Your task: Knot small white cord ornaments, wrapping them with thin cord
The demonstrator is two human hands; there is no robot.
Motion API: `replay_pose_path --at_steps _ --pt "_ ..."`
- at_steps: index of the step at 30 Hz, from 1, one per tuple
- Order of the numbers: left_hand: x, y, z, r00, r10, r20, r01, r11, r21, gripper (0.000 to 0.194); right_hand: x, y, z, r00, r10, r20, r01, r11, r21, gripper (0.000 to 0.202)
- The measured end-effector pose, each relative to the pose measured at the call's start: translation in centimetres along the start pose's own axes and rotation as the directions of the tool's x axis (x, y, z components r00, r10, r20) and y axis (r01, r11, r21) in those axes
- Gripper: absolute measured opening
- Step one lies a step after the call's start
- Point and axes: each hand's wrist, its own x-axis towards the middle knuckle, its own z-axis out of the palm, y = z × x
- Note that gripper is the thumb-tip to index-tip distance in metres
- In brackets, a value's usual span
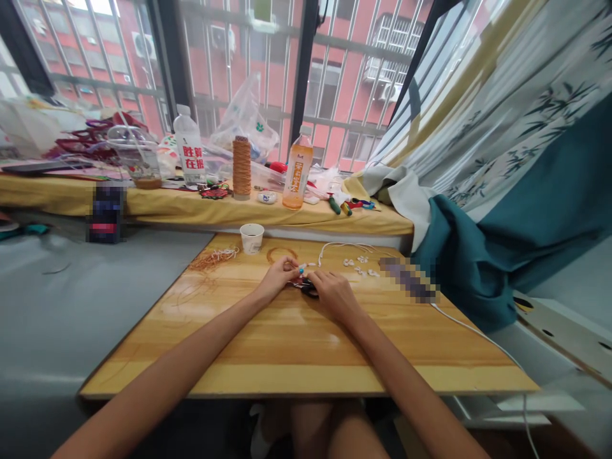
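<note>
Blue bead [301,271], its piece seemingly unfinished, is pinched by fingers of the left hand [281,274] over the tabletop [287,347]; the right hand's [335,292] hold cannot be told. White pieces [359,271] appear done.

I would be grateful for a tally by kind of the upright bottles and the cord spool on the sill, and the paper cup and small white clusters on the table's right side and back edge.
Bottles: 2
Cord spool: 1
Paper cup: 1
Small white clusters: 4
Total: 8
</note>
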Motion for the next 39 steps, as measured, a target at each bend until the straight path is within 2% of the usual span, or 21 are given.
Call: replay_pose_path --at_steps 6,9,12,16,20,24,26,32,39 --pt "-0.2 0.6 -0.1 0.999 -0.051 0.000 0.051 0.997 -0.063 0.065 0.2 0.5 -0.3 0.995 -0.091 -0.042 0.091 0.996 0.000 0.017" --pt "-0.1 0.6 -0.2 0.996 -0.085 0.025 0.087 0.993 -0.082 0.056 0.1 0.7 -0.3 0.990 -0.135 -0.048 0.137 0.990 0.038 0.024" --pt "0.0 0.4 0.0 0.995 -0.081 0.056 0.083 0.996 -0.033 0.042 0.1 0.7 -0.3 0.985 -0.168 -0.047 0.171 0.983 0.072 0.025" --pt "0.1 0.2 0.2 1.000 0.012 0.007 -0.013 0.994 0.105 0.035 0.1 0.6 -0.2 0.977 -0.210 -0.050 0.214 0.971 0.109 0.022" --pt "0.1 0.5 -0.1 0.993 0.101 -0.055 -0.085 0.966 0.244 0.029 0.1 0.4 0.0 0.980 -0.192 -0.053 0.197 0.972 0.130 0.019" --pt "0.4 0.5 -0.7 0.947 0.308 -0.093 -0.247 0.883 0.399 0.013 0.1 0.0 0.1 0.994 -0.091 -0.067 0.102 0.976 0.194 0.019" --pt "0.5 0.4 -0.9 0.927 0.356 -0.116 -0.281 0.866 0.414 0.010 0.1 -0.1 0.2 0.998 -0.045 -0.040 0.053 0.970 0.235 0.018" --pt "0.5 0.3 -0.8 0.953 0.293 -0.081 -0.257 0.920 0.297 0.014 -0.1 -0.3 0.2 0.998 -0.056 0.003 0.052 0.949 0.312 0.015" --pt "0.4 0.3 -0.6 0.970 0.229 -0.077 -0.206 0.951 0.230 0.015 0.0 -0.1 0.0 1.000 -0.030 0.001 0.029 0.986 0.165 0.020"
